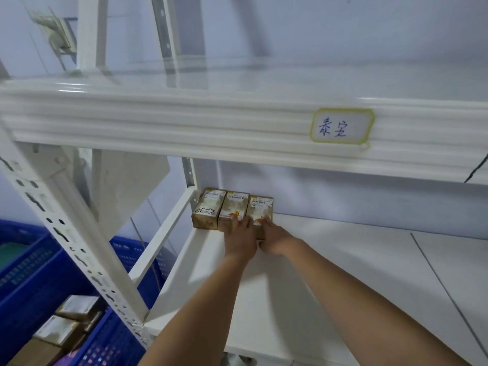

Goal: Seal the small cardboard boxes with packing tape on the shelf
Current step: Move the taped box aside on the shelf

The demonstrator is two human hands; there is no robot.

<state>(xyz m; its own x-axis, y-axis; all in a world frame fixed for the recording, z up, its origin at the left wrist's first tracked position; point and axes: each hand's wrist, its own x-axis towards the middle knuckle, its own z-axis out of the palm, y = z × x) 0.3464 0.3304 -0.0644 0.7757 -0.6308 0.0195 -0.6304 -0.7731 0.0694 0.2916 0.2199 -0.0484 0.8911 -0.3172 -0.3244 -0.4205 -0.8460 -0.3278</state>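
Three small cardboard boxes stand side by side at the back left corner of the white shelf (330, 260): a left box (207, 207), a middle box (233, 204) and a right box (260, 207), all with white labels on top. My left hand (240, 239) rests its straight fingers on the front of the middle box. My right hand (274, 237) touches the front of the right box, its fingers laid over the near top edge. No tape roll shows.
An upper shelf beam with a yellow-edged handwritten label (342, 126) hangs just above. A slotted white upright (79, 247) stands at left. Blue plastic crates (39, 273) on the floor hold more small boxes (66, 323).
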